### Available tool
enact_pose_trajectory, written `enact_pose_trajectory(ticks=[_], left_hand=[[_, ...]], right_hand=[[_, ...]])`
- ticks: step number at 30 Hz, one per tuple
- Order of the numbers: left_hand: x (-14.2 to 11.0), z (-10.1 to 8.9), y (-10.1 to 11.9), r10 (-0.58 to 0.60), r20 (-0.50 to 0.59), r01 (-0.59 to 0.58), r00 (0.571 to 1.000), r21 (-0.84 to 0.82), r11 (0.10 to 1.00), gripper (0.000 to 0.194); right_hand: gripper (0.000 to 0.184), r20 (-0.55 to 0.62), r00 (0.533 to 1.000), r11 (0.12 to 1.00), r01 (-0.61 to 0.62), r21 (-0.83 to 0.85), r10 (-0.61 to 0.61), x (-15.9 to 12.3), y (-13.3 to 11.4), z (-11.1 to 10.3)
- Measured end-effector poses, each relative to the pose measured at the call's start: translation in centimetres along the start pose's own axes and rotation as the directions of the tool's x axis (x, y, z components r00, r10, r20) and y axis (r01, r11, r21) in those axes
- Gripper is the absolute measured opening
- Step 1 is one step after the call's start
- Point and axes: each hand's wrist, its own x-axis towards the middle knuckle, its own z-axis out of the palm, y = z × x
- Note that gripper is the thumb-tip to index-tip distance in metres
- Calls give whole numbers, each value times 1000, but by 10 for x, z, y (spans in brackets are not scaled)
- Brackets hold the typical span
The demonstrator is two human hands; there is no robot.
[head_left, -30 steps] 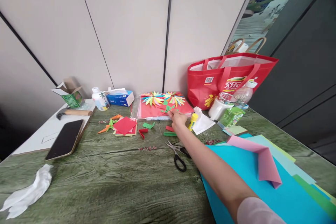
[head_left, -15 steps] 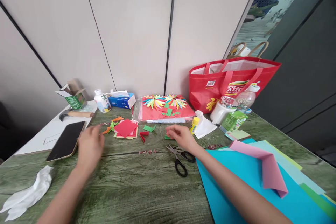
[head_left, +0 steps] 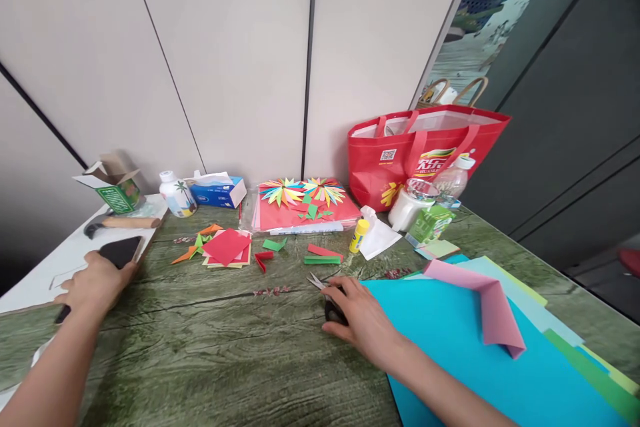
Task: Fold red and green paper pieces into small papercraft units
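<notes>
My left hand (head_left: 95,283) spans a black phone (head_left: 121,252), thumb at its right side and fingers over its left edge. The phone lies flat at the left, partly over a white sheet. My right hand (head_left: 357,313) curls around the black handles of a pair of scissors (head_left: 317,281), their slightly parted blades pointing away to the left. Behind them lie a green paper strip (head_left: 323,260) and a red paper strip (head_left: 327,251). Left of these are a folded red paper piece (head_left: 263,259), a green paper piece (head_left: 275,245) and stacked paper squares (head_left: 229,247).
A glue stick (head_left: 359,236) stands beside a white tissue (head_left: 377,235). Two paper fans (head_left: 283,192) lie on a red paper pack. Along the back are a red bag (head_left: 370,163), a mug (head_left: 404,210), a bottle (head_left: 175,193) and a hammer (head_left: 130,222). Blue sheets (head_left: 430,327) cover the right.
My right hand has left the red strip, which lies by the green one, and come back onto the scissors. My left hand has moved left onto the phone. The view has turned slightly right.
</notes>
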Motion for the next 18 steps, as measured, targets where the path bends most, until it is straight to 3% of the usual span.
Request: enact_pose_trajectory(ticks=[6, 13, 16, 18], left_hand=[[-5, -2, 10, -15, -15, 14, 1000, -76, 997, 85], [-2, 1, 16, -14, 8, 14, 1000, -9, 1000, 94], [2, 3, 15, -44, -43, 43, 998, -31, 999, 92], [0, 3, 15, 100, -75, -104, 992, -64, 992, 82]], right_hand=[[43, 39, 999, 999, 4, -44, -2, 3, -7, 0], [56, 51, 996, 989, 81, -123, -75, 11, 9, -9], [53, 88, 994, 980, 86, -179, -71, 15, 11, -13], [45, 82, 994, 974, 84, -210, -68, 19, 7, -16]])
